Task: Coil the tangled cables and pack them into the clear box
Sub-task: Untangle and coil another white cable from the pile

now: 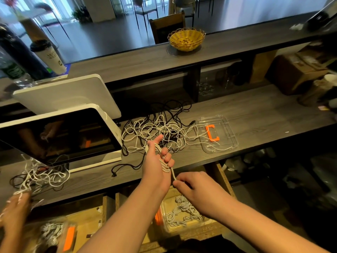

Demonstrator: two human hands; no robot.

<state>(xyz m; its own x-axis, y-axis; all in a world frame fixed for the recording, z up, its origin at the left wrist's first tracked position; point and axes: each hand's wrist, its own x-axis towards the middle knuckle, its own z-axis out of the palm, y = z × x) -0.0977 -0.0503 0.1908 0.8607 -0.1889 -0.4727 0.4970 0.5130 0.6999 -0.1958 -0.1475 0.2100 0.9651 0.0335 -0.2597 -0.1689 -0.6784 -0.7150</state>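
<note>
Cables (155, 132) lie tangled on my worktop (255, 114); clear box (218, 133) holds one white end. Left hand (156, 161) grasps a coil running lengthwise away; right hand (191, 185) pinches its tail.

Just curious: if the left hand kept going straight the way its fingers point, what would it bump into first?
Probably the tangled cables on the counter, just beyond the left hand; depth is hard to judge.

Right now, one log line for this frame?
left hand: wrapped in white cable loops | right hand: pinching cable end | tangled cables: on counter | clear box: open
</note>
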